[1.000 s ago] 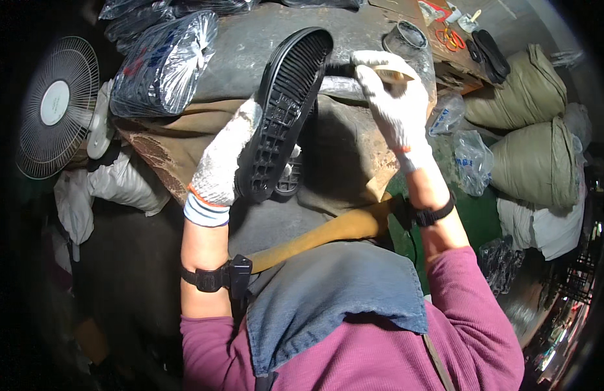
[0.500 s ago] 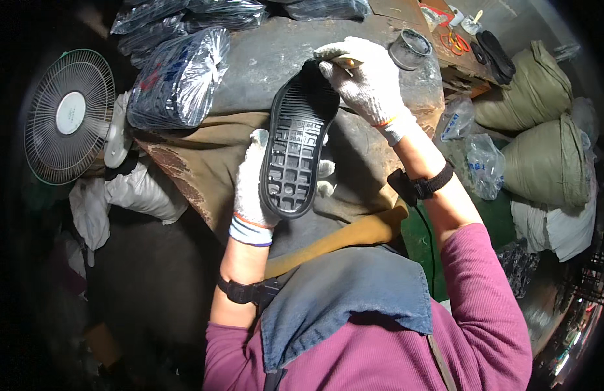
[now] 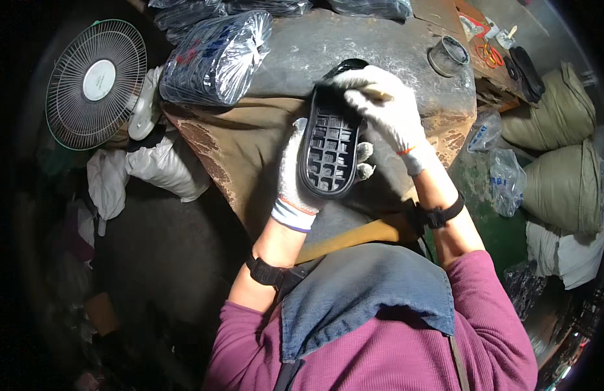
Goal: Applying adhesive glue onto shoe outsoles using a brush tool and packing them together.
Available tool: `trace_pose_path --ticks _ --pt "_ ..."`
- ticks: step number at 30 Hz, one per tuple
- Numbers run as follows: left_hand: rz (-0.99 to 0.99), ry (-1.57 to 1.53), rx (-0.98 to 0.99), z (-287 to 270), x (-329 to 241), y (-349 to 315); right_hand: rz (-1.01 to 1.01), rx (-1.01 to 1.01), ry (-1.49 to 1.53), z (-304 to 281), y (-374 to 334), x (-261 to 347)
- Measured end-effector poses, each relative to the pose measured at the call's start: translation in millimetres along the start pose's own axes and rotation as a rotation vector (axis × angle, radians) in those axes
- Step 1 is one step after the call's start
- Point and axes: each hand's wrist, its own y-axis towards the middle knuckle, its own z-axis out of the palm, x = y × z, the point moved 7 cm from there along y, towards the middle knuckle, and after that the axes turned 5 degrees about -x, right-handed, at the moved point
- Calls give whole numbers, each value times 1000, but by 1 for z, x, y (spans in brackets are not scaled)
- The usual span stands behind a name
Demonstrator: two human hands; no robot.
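Observation:
A black rubber shoe sole (image 3: 328,153) with a grid of square recesses is held upright over the cloth-covered work surface (image 3: 269,117). My left hand (image 3: 293,164), in a white knit glove, is wrapped round its lower part from beneath, the fingertips showing at the right edge. Across the upper part of the sole lies my right hand (image 3: 385,107), gloved too, with its fingers curled together. A small yellowish bit shows between those fingers, too little to name. The hand hides part of the sole below its far end.
Clear-wrapped bundles (image 3: 214,58) lie at the back left beside a fan (image 3: 98,81). A dirty round pot (image 3: 449,56) stands at the back right. Orange-handled scissors (image 3: 489,55) and dark soles (image 3: 527,73) lie beyond it. Green sacks (image 3: 562,186) stand at right.
The whole view has shifted, so the surroundings sit farther right and slightly higher. My right hand has come from the sole's far end further down over its upper part. The left hand keeps its hold.

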Motion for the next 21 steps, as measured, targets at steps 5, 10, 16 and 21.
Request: trace_pose_path --ticks 5,10,16,21 --pt "61 8 116 0 -10 2 -212 135 1 10 -14 53" --pt "193 45 76 -19 -52 -6 -345 397 -123 27 -50 95" --pt "85 356 33 26 -69 -15 -188 416 10 -9 -74 69" --pt "217 630 -126 39 -82 -25 642 248 553 18 -71 55"
